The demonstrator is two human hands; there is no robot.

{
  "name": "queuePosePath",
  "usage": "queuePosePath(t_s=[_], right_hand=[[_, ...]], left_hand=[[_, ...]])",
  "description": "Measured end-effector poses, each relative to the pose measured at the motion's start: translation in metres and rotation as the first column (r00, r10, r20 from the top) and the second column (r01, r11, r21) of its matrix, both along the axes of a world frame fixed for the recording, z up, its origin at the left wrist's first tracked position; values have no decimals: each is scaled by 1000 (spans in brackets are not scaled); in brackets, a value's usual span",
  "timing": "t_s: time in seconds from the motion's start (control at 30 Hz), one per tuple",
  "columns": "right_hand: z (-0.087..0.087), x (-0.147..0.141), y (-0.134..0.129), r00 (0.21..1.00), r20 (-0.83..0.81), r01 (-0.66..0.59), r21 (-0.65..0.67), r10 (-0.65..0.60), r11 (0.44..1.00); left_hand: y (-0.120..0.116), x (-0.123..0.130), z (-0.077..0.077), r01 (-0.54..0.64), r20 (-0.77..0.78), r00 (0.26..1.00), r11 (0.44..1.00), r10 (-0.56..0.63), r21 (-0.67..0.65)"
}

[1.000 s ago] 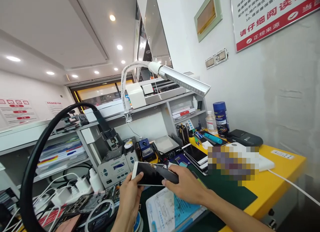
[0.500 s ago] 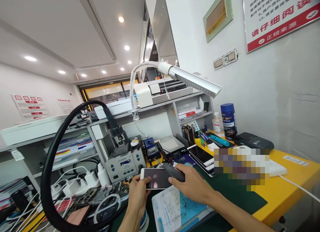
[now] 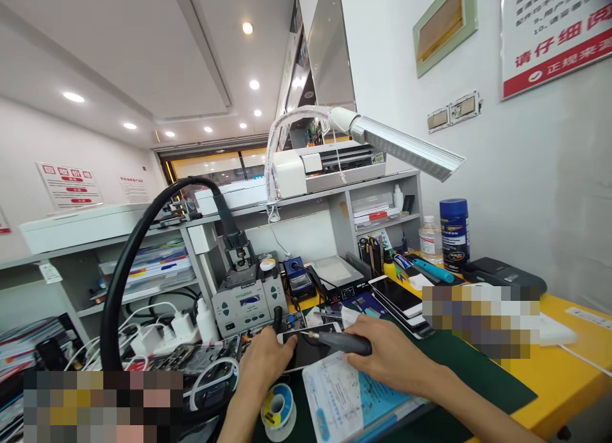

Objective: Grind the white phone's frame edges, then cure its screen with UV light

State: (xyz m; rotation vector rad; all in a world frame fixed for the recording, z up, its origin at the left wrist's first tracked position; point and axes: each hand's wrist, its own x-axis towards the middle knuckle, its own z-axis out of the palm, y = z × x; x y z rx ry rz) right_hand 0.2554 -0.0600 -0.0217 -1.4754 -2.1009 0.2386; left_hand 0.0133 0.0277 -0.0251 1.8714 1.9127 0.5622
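Note:
My left hand (image 3: 268,359) is at the left end of a white-framed smartphone (image 3: 310,354), its thumb on the phone's edge and its fingers partly hidden. The phone's dark screen faces up. In my right hand (image 3: 389,348) is a dark grey pen-shaped tool (image 3: 345,342) with a slim metal tip. The tip points left over the screen; whether it touches the glass I cannot tell. Below the phone lies a blue and white printed packet (image 3: 356,392). A solder spool (image 3: 278,405) stands near my left wrist.
A grey soldering station (image 3: 248,306) stands behind my left hand, and a thick black hose (image 3: 119,283) arches at the left. More phones (image 3: 399,297) lie on the green mat (image 3: 482,382) to the right. A lamp (image 3: 406,143) hangs above. Circuit boards and cables crowd the left.
The phone now lies lower and flatter, and my left hand has shifted along its left end. The tool has tilted from steep to nearly level. The camera view has turned left.

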Motion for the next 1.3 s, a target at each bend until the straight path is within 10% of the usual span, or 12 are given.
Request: queuePosePath(t_s=[0.83,1.07,1.3], right_hand=[[9,24,-10,964,119,253,-125,-239,959],[22,80,43,784,327,566,-29,-528,824],[0,115,88,721,480,632,-160,-500,758]], left_hand=[[-8,-27,12,61,62,996,995,-66,83],[-14,-42,16,160,96,984,981,-150,-106],[-13,-41,19,269,44,963,925,-268,-269]])
